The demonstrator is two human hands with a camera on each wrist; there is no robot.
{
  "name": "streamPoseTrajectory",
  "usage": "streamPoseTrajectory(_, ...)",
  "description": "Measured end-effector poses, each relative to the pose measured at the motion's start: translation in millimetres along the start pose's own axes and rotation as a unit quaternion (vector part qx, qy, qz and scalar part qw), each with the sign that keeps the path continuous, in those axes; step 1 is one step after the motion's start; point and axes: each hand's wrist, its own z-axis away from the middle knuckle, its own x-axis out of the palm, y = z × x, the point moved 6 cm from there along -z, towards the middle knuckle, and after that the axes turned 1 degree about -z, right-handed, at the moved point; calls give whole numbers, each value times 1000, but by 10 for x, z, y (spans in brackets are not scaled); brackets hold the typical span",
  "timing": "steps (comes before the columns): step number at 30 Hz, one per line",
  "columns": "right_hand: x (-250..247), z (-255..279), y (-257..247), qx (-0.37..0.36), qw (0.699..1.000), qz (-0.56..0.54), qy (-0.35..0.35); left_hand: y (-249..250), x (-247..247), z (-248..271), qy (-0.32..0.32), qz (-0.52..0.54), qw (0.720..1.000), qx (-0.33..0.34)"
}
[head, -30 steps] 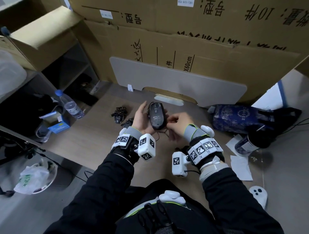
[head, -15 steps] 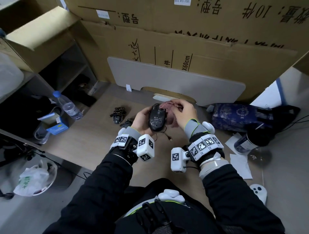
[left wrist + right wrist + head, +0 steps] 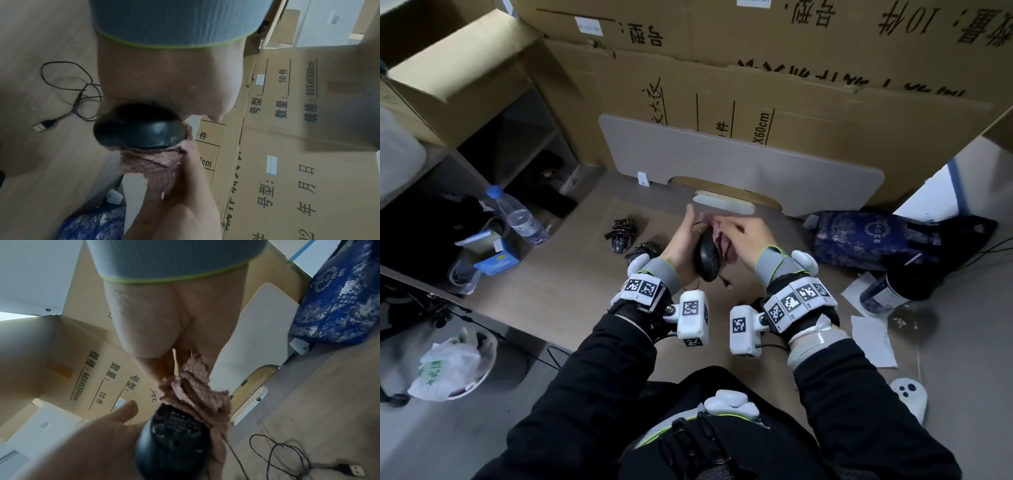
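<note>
Plainly, the left hand [image 3: 681,244] gripped the black mouse [image 3: 708,256] above the desk [image 3: 571,284]. The mouse stood on edge, its long axis running away from the person and its underside facing the pink cloth [image 3: 723,240] pinched by the right hand [image 3: 749,236]. A hard wipe could twist the mouse loose, and its trailing cable [image 3: 77,101] might snag the cloth.

mouse: black oval wired computer mouse [image 3: 708,255], smooth shell, held in the air by left hand [image 3: 681,246], tilted on edge, labelled underside turned toward right hand [image 3: 748,240].
cloth: crumpled pink fuzzy cloth [image 3: 723,240], bunched in right hand's fingers, touching the front of the mouse's underside.
cable: thin black mouse cable [image 3: 82,97], loose loops on wooden desk [image 3: 571,291], USB plug [image 3: 44,127] lying flat at its end.
</note>
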Motion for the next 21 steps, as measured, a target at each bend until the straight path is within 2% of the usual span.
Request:
streamPoseTrajectory(3,8,27,32,-6,999,25,-22,0,-12,-10,8,7,1000,-2)
streamPoseTrajectory(8,53,122,-228,-88,993,73,-24,92,-70,-9,44,60,997,-3)
streamPoseTrajectory(11,169,166,-247,-105,985,111,-79,138,-198,-1,92,64,994,5)
streamPoseTrajectory(13,233,187,-242,-99,977,144,-126,128,-301,-39,135,53,989,15)
streamPoseTrajectory(15,251,204,-213,-85,974,156,-144,107,-370,-57,176,30,984,24)
streamPoseTrajectory(17,197,191,-138,-58,980,153,-115,102,-402,-49,195,23,980,41)
streamPoseTrajectory(21,-124,60,139,29,997,66,39,67,-360,-10,156,28,987,39)
